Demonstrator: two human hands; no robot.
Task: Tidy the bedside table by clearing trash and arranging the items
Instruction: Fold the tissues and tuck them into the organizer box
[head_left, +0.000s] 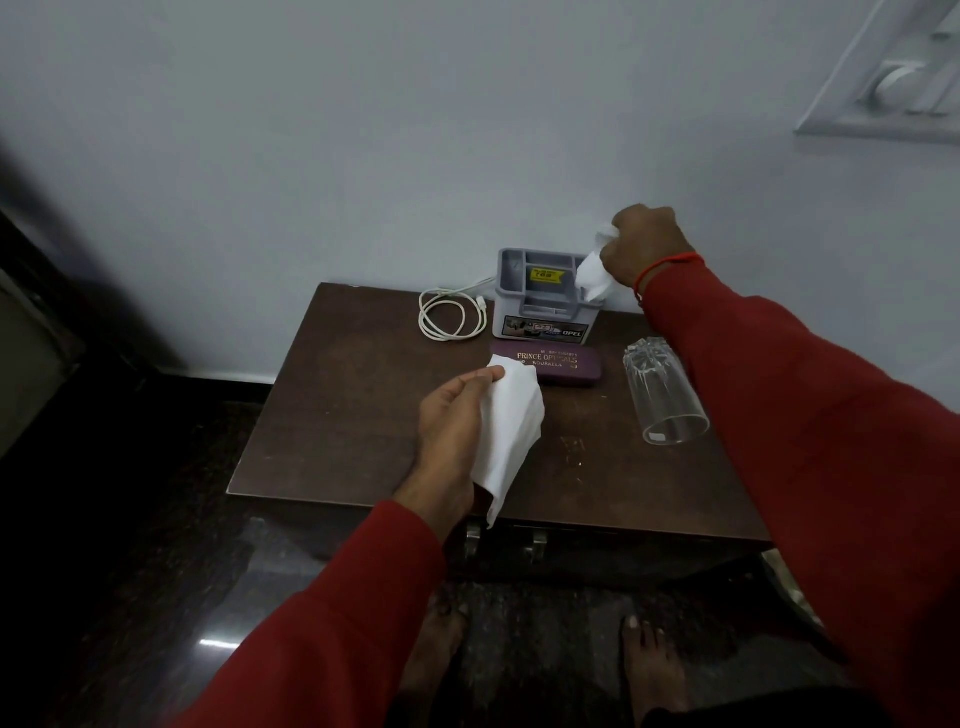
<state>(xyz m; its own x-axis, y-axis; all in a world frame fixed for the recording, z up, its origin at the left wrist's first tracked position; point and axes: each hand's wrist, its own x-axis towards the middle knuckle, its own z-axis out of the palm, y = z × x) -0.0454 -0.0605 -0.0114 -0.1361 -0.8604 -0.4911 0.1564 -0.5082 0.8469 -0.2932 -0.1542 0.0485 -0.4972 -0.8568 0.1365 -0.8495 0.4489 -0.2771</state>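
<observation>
From the head camera, the left hand (457, 415) grips a white tissue (511, 421) above the near middle of the dark brown table (337, 415). The right hand (647, 244) clutches a second tissue (595, 273) over the far right corner of the grey plastic organiser (540, 306). A purple spectacle case (561, 366) lies just in front of the organiser, a coiled white cable (449, 317) lies to its left, and a clear glass (662, 389) lies on its side at right.

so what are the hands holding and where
Left hand pinches a white tissue by its upper edge; right hand grips another tissue at its top.
</observation>
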